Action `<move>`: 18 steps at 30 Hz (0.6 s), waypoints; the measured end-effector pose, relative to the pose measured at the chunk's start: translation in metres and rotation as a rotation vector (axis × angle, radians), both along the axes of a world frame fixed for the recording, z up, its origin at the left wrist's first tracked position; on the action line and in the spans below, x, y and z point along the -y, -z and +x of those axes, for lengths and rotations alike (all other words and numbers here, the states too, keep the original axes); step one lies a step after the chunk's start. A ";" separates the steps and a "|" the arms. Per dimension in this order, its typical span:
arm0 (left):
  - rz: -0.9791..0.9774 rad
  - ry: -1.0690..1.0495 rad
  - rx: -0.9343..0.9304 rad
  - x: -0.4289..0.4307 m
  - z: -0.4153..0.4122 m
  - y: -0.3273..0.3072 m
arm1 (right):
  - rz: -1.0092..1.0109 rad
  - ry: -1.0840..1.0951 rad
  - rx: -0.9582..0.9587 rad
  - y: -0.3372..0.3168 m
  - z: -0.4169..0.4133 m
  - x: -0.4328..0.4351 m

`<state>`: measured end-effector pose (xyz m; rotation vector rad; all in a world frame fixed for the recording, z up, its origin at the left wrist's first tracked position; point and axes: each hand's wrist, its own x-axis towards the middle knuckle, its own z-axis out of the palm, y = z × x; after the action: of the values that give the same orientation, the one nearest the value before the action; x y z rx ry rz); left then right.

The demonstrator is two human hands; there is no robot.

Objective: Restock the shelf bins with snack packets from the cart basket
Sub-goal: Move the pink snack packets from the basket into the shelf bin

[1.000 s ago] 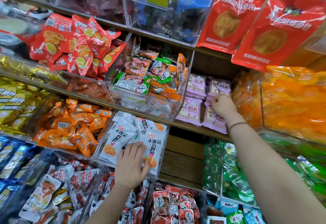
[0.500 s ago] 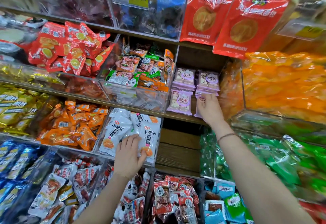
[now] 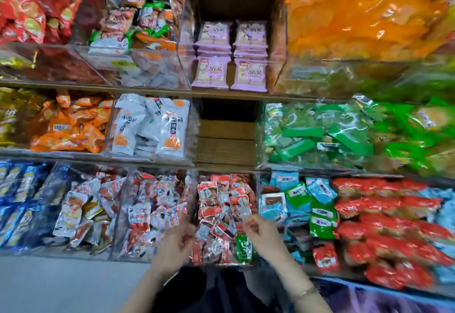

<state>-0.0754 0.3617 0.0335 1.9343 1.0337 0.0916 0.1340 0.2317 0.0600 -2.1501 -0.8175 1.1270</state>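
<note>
Neither hand is on the shelves; both hang low in front of the bottom-row bin of small red packets (image 3: 222,210). My left hand (image 3: 177,243) and my right hand (image 3: 261,234) have loosely curled fingers. They are blurred, and I see no packet in either. The purple packets (image 3: 229,74) stand in neat stacks in the upper middle bin. Beneath and to the left, upright white packets (image 3: 147,125) fill a clear bin. The cart basket is out of view.
Clear plastic bins hold orange packets (image 3: 71,128), green packets (image 3: 320,135), red packets (image 3: 394,226) and blue packets (image 3: 17,197). A bare wooden shelf section (image 3: 226,140) lies between the white and green bins. Grey floor (image 3: 61,285) shows at lower left.
My right hand left the purple packets and my left hand left the white packets. Both dropped down in front of the bottom bin, and the view tilted downward.
</note>
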 end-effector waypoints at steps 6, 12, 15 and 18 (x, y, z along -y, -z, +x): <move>-0.189 0.201 -0.406 0.054 -0.054 0.042 | -0.260 0.028 -0.062 0.056 -0.045 0.104; -0.154 0.338 -0.615 0.081 -0.100 0.061 | -0.362 0.239 -0.088 0.084 -0.091 0.199; -0.184 0.262 -0.557 0.099 -0.117 0.067 | -0.454 0.285 -0.107 0.095 -0.116 0.238; -0.221 0.245 -0.599 0.126 -0.131 0.066 | -0.391 0.318 -0.120 0.098 -0.135 0.270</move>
<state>-0.2062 0.2361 -0.0321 1.9030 1.1121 -0.7491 -0.0014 -0.0384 -0.0383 -2.3860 -0.1968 1.3081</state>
